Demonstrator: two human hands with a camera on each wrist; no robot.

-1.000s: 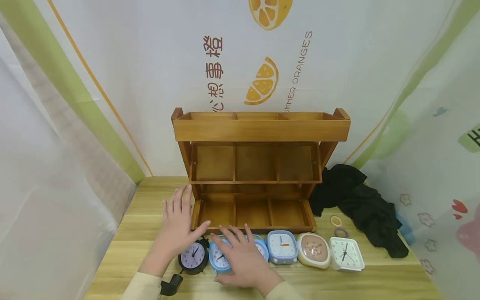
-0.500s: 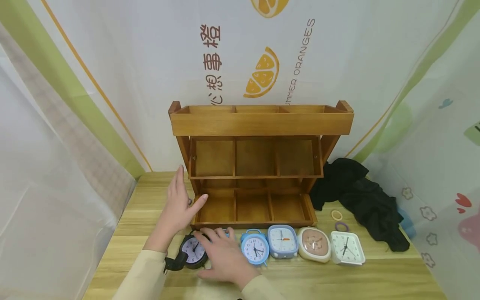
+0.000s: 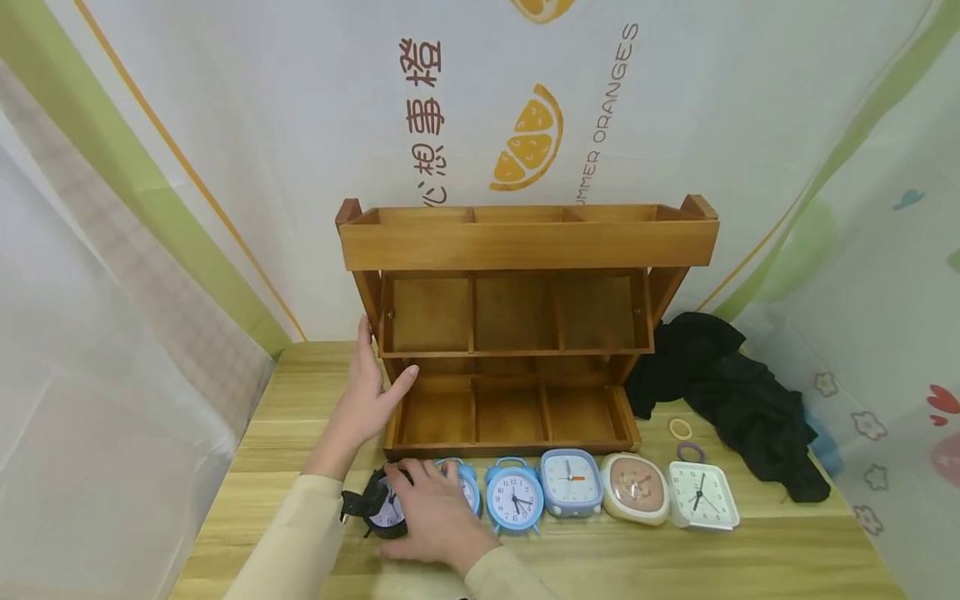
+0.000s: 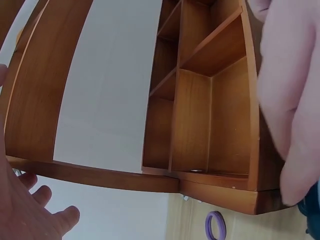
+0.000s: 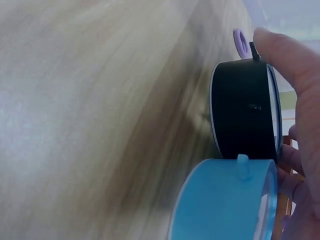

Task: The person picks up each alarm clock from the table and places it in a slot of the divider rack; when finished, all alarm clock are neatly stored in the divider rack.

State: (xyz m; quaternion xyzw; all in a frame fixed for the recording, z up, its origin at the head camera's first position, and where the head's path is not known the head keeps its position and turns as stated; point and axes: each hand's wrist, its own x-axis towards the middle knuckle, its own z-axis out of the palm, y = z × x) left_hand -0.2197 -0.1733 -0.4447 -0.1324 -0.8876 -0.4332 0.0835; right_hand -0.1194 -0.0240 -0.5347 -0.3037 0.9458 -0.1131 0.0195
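My right hand (image 3: 429,512) grips the black twin-bell alarm clock (image 3: 382,504), covering much of its face in the head view. In the right wrist view, the thumb overlaps one foot of this black clock (image 5: 242,107) while the fingers reach round the far side. A light blue alarm clock (image 3: 470,485) stands right beside it, partly hidden by the hand. Palm turned inward, my left hand (image 3: 363,404) is raised by the left side of the wooden shelf (image 3: 525,247), fingers extended, thumb apart, holding nothing. Its fingertips (image 4: 70,216) show near the shelf's side in the left wrist view.
Farther right in the row are another blue alarm clock (image 3: 514,497), a square blue clock (image 3: 572,482), a cream clock (image 3: 636,487) and a white clock (image 3: 702,494). Black cloth (image 3: 738,400) and two rings lie behind; a purple ring (image 4: 215,226) lies left of the shelf.
My right hand has moved left from the blue alarm clock to the black one, uncovering a blue clock. My left hand has turned more edge-on beside the shelf.
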